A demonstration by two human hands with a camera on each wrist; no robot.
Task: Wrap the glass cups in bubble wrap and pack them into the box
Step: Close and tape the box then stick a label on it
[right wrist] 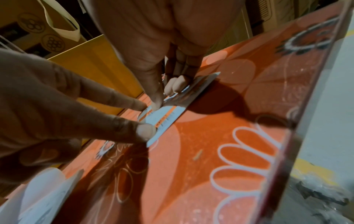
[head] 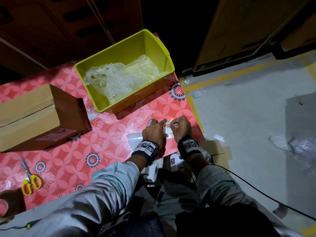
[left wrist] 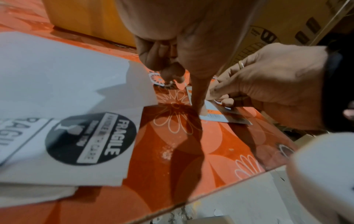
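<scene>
No glass cup shows in any view. A closed cardboard box [head: 29,117] stands at the table's left. A yellow-green bin [head: 153,47] behind my hands holds crumpled bubble wrap [head: 123,76]. Near the table's right edge lies a small white label with orange stripes [head: 168,124] [left wrist: 216,116] [right wrist: 168,115]. My left hand [head: 154,130] [left wrist: 193,91] [right wrist: 76,106] presses it down with a straight index finger and thumb. My right hand [head: 181,126] [left wrist: 268,84] [right wrist: 166,94] pinches the label's far part between thumb and fingertips.
A white sheet of "FRAGILE" stickers [left wrist: 57,91] [head: 135,137] lies under my left wrist. Yellow-handled scissors [head: 30,178] rest at the front left of the red floral tablecloth [head: 102,134]. The table's right edge [head: 193,108] drops to a grey floor with cardboard [head: 213,147] and scraps.
</scene>
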